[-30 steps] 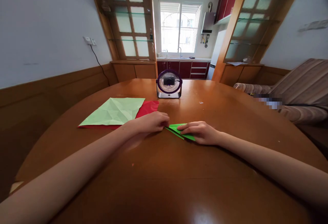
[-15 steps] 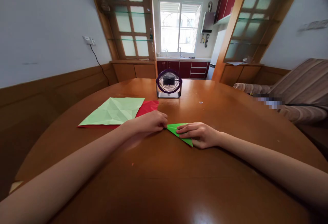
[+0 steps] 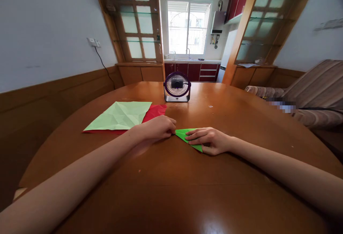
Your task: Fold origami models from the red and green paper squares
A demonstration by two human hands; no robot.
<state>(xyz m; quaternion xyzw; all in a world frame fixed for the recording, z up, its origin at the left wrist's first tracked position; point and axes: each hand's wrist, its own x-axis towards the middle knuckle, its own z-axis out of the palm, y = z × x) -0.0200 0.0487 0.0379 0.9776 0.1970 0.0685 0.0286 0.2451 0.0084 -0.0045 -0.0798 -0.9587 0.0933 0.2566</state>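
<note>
Head view, looking down a long stretch of glossy wooden table (image 3: 171, 191), and both bare forearms reach in toward the middle. Left hand (image 3: 158, 128) sits curled, fingertips bunched together and pinching the pointed left tip of the folded green paper (image 3: 184, 135). Right hand (image 3: 211, 140) lies flat across the wider end, fingers together and extended, pressing the paper down against the wood. That green piece rests on the table between the two hands, folded into a narrow triangle, lying flat. It looks featherlight and thin, stiffened a little by its layers, likely to slide on this polished surface and to crease or tear at the point if tugged; the layered edges and the tip look like the safest places to grip, with a flat palm steadying the body. Just beyond the left hand, a creased pale green sheet (image 3: 120, 115) lies on top of a red sheet (image 3: 155, 111). Farther back stands a small purple desk fan (image 3: 177, 87), facing the camera.
</note>
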